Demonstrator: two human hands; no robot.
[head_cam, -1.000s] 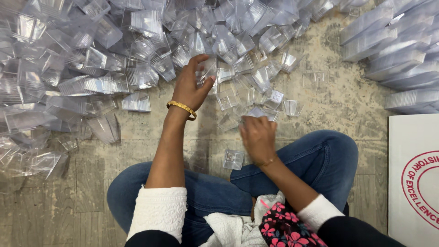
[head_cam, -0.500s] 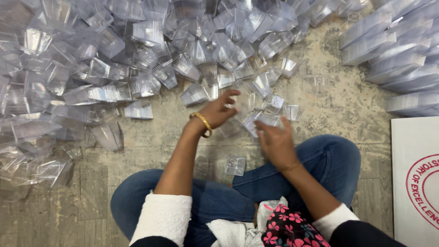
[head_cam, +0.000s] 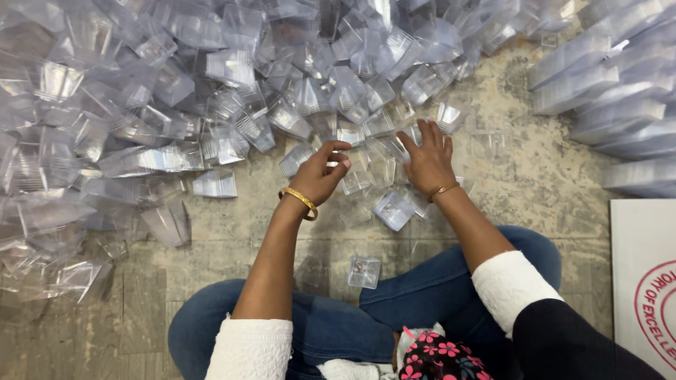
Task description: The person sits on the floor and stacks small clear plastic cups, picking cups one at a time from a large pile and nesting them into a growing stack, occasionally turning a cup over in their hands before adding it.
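Observation:
A big heap of small clear plastic boxes [head_cam: 232,84] covers the floor in front of me. My left hand [head_cam: 318,174], with a gold bangle on the wrist, is curled at the heap's near edge, thumb and forefinger pinched on a clear plastic box [head_cam: 346,169]. My right hand [head_cam: 427,160] lies palm down just to the right, fingers spread over loose boxes. One clear box [head_cam: 393,209] lies below my right wrist. Another [head_cam: 364,271] sits between my knees.
Nested stacks of clear plastic lids or trays [head_cam: 598,84] lie at the upper right. A white carton with a red round print [head_cam: 644,281] stands at the right edge. My crossed legs in blue jeans [head_cam: 331,324] fill the bottom. The floor is worn stone [head_cam: 535,176].
My left hand has drawn back from the heap toward me and closed its fingers. My right hand has moved up and right, onto the loose boxes, with fingers spread.

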